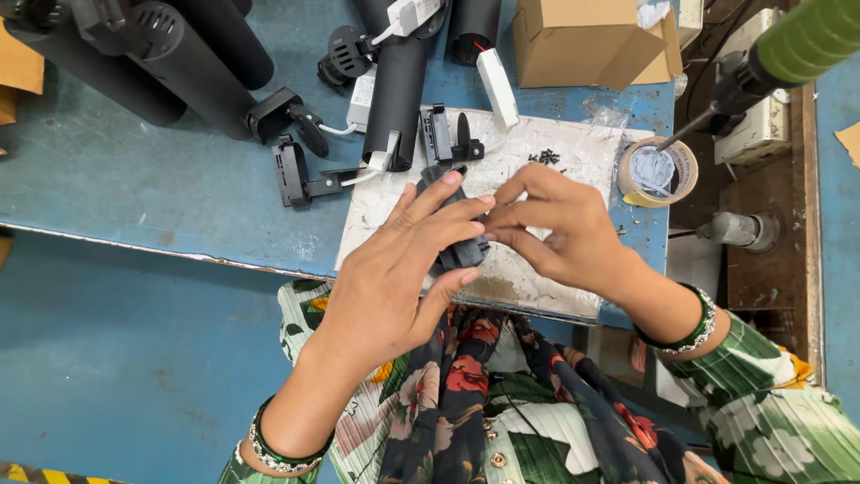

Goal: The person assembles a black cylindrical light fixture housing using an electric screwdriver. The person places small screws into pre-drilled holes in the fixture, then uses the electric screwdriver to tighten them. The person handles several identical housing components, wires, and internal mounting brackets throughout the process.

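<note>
Black plastic adapter part point(459, 242) gripped in left hand point(394, 278) over white sheet point(555, 157) on blue bench point(161, 179); right hand point(560, 229) fingertips pinched at its upper end. Assembly looks midway; several black tube lights point(394, 90) laid behind, wires loose.

left hand point(403, 273) curled, right hand point(560, 229) fingers pinching.

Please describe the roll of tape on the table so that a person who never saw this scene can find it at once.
Start from the blue table and go to its right edge, just past the white sheet. There, below the cardboard box, lies the roll of tape flat on its side. It is the only round, pale ring there, with crumpled paper inside its hole.
</note>
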